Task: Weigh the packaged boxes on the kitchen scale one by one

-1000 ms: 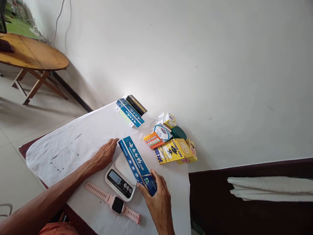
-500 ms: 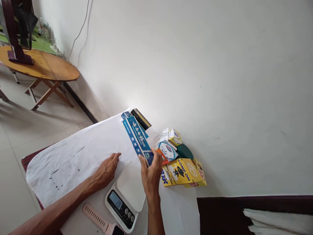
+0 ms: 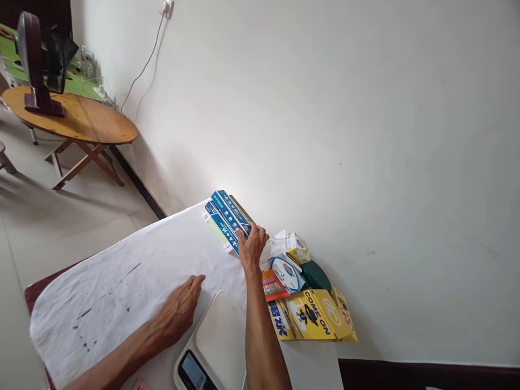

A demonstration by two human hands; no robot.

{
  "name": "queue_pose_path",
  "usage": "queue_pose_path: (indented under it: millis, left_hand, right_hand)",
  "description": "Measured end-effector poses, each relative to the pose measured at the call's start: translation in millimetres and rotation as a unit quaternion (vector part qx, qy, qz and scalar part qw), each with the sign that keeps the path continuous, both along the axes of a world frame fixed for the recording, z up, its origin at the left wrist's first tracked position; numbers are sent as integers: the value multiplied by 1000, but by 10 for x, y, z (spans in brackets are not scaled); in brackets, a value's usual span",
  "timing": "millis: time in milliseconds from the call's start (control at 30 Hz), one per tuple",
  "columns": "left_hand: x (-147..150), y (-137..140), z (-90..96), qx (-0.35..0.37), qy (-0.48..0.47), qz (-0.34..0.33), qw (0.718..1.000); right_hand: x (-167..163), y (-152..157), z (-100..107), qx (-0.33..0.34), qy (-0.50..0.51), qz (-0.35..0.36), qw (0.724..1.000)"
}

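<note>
My right hand (image 3: 252, 245) reaches to the table's back edge. Thumb and fingers close on the near end of a blue toothpaste box (image 3: 231, 212) with white lettering. This box lies against another blue box (image 3: 221, 230) with a pale green side; whether it rests fully there I cannot tell. A dark box with a gold edge shows partly behind. On the white cloth lies my left hand (image 3: 183, 304), loosely bent, with nothing visible in it. Nearest to it stands a white kitchen scale (image 3: 221, 336), its pan bare and its display partly cut off by the frame.
Right of my right arm are a yellow carton (image 3: 304, 317), an orange pack (image 3: 274, 285), a white-and-blue box (image 3: 287, 273), a dark green lid (image 3: 317, 276) and a small yellow box (image 3: 298, 248). The wall (image 3: 365, 162) rises behind. A fan (image 3: 34, 65) stands on a round wooden table (image 3: 89, 116).
My right hand has carried the toothpaste box from above the scale to the boxes at the back. My left hand stays beside the scale. The view has shifted a little.
</note>
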State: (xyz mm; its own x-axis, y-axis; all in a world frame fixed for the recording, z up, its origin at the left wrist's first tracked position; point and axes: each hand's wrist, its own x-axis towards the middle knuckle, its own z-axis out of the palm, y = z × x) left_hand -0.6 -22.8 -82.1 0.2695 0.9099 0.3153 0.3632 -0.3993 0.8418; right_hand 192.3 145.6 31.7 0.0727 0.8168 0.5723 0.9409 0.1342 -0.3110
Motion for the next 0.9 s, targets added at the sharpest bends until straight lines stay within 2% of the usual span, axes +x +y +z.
queue_pose_path:
  millis: [167, 300, 367, 467, 533, 600, 700, 900]
  left_hand:
    - [-24, 42, 20, 46, -8, 7, 999]
    - [-60, 55, 119, 62, 7, 2, 998]
    - [-73, 48, 179, 65, 19, -3, 998]
    - [-79, 37, 233, 68, 39, -6, 997]
    - [-78, 35, 238, 70, 49, -5, 996]
    - [-78, 35, 232, 72, 52, -8, 996]
    - [-85, 32, 224, 74, 45, -13, 996]
    - [-90, 36, 222, 74, 40, -8, 996]
  right_hand:
    - [-152, -246, 143, 19, -24, -16, 999]
    - [-202, -811, 310, 71, -79, 30, 994]
    - [-102, -1131, 349, 124, -93, -11, 988]
    - [182, -1463, 340, 158, -76, -147, 973]
    - [364, -1539, 310, 105, -57, -212, 970]
    - [471, -1517, 291, 30, -48, -243, 968]
    - [489, -1388, 327, -34, -60, -264, 962]
    - [514, -1119, 551, -134, -98, -275, 947]
